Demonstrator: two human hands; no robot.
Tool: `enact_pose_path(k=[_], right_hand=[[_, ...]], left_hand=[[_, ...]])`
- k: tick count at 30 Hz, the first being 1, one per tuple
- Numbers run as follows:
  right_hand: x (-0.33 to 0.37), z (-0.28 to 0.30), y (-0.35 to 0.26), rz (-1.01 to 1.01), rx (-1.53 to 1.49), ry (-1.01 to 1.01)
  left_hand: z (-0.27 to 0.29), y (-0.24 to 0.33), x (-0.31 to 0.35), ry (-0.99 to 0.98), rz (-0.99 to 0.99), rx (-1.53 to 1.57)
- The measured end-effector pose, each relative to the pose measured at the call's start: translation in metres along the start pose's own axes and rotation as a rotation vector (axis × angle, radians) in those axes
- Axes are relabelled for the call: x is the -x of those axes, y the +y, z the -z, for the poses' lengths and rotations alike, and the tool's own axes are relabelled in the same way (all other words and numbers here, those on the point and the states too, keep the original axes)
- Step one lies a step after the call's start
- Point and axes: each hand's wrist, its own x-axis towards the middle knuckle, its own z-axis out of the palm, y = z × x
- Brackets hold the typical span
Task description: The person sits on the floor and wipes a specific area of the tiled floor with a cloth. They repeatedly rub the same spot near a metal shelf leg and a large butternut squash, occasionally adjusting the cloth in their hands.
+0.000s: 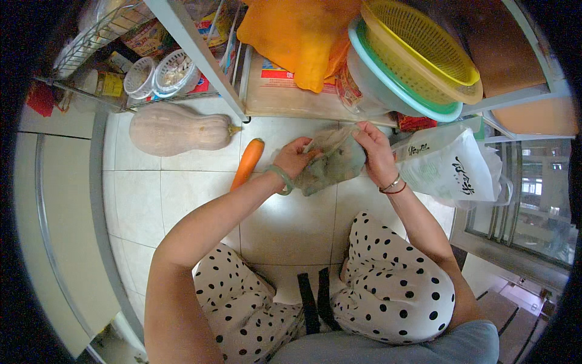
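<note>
A thin, see-through plastic bag (332,165) hangs above the tiled floor between my two hands. Something dark and greenish shows through it, but its kind is unclear. My left hand (292,159), with a green bangle at the wrist, grips the bag's left upper side with bent fingers. At the upper right corner my right hand (377,151) pinches the bag's edge. An orange carrot (248,162) lies on the tiles just left of my left hand. Farther left rests a large pale butternut squash (177,129), its stem pointing right.
A white plastic carrier bag (451,167) stands right of my right forearm. Ahead, a metal shelf rack (200,54) holds white baskets (176,71) and packages. Stacked yellow and green colanders (418,48) sit beside an orange cloth or bag (297,36). A pale cabinet (57,230) borders the left.
</note>
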Motion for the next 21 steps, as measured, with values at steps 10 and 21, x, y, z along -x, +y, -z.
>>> enact_pose_path(k=[10,21], right_hand=[[0.003,-0.01,-0.045,-0.203,0.005,-0.084],[-0.001,0.026,-0.046,-0.203,0.217,-0.212]], left_hand=[[-0.042,0.049,0.016,-0.012,-0.356,-0.411],[0.003,0.087,0.003,-0.107,0.153,0.495]])
